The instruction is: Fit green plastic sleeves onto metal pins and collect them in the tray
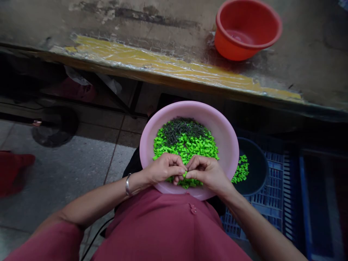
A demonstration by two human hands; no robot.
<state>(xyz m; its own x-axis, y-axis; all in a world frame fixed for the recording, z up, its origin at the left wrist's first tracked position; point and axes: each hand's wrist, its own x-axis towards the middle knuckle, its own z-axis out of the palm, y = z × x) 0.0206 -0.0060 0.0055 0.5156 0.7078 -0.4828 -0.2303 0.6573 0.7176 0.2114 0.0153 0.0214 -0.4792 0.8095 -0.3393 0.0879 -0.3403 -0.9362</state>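
Observation:
A pink basin (225, 127) rests on my lap, filled with several small bright green plastic pieces (190, 146) and a heap of dark metal springs (182, 127) at its far side. Over the near rim my left hand (163, 168) and my right hand (206, 170) meet, both with fingers pinched together. Between their fingertips sits one small green piece (185, 174). My left wrist wears a silver bangle (127, 184).
A dark bowl (255, 166) holding more green pieces (240, 170) stands to the right on a blue plastic crate (274, 195). An orange-red basin (246, 29) sits on the worn workbench (136, 32) ahead. Grey floor lies to the left.

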